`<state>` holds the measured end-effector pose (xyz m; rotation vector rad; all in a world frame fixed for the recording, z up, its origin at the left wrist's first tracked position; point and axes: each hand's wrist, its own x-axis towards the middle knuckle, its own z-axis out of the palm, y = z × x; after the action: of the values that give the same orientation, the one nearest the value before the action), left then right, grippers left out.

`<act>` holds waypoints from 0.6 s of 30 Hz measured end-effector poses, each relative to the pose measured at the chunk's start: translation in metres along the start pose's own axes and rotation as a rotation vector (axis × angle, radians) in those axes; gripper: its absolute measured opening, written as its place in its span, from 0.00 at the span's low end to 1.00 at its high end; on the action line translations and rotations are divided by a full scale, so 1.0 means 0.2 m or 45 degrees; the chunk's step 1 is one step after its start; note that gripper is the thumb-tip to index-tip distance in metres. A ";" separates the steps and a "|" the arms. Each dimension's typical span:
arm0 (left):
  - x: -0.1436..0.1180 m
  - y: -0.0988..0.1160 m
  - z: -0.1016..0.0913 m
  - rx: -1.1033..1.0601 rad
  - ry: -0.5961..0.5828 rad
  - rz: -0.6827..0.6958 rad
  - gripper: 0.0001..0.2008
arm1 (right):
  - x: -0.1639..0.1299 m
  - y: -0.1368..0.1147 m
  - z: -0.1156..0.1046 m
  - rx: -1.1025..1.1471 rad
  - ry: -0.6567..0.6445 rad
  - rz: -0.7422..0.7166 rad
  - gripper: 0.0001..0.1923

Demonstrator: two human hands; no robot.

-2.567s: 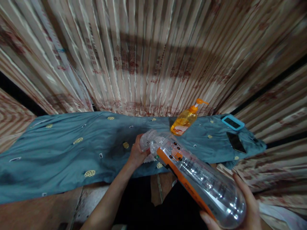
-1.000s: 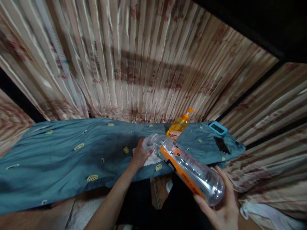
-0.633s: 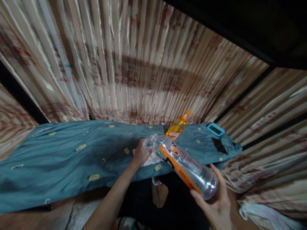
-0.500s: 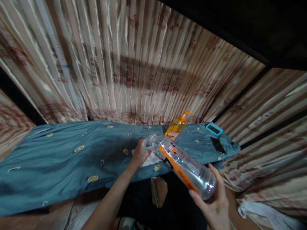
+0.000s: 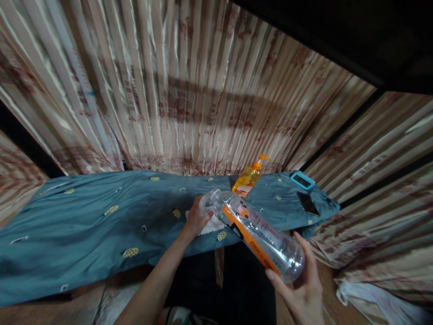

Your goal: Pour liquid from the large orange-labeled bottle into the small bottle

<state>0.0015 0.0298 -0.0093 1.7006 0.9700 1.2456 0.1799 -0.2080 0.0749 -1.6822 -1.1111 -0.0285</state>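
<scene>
A large clear plastic bottle (image 5: 262,232) with an orange label stretches at a slant between my two hands, over the table's front edge. My left hand (image 5: 196,218) is closed around the clear piece at its narrow top end; whether that is a cap or the neck I cannot tell. At the wide base, my right hand (image 5: 301,282) grips with thumb in front and fingers behind. Under the top end lies a white cloth (image 5: 210,225), partly hidden. Just behind the bottle stands an orange pump bottle (image 5: 247,181) of yellow liquid.
A blue-green patterned cloth (image 5: 84,230) covers the table. Toward its right end lie a blue-framed digital clock (image 5: 302,181) and a dark phone (image 5: 307,204). Pleated curtains (image 5: 192,99) hang behind and on the right. A white plastic bag (image 5: 375,295) is low at the right.
Both hands and the clear bottle hold almost the same position. Below the table edge, the dark clothing and the brown patch by my lap have shifted slightly.
</scene>
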 end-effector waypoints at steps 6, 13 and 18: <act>0.00 0.03 -0.01 -0.032 -0.049 -0.067 0.25 | 0.01 0.02 -0.01 -0.064 -0.029 -0.150 0.46; -0.01 0.02 -0.01 -0.068 -0.055 -0.106 0.27 | -0.01 -0.06 0.03 0.050 0.040 0.135 0.48; -0.03 0.02 -0.01 -0.084 -0.045 -0.084 0.29 | -0.02 -0.10 0.04 0.032 0.083 0.231 0.51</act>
<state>-0.0020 0.0234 -0.0080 1.6221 0.9464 1.1877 0.1595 -0.2045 0.0836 -1.7409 -0.9039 0.0452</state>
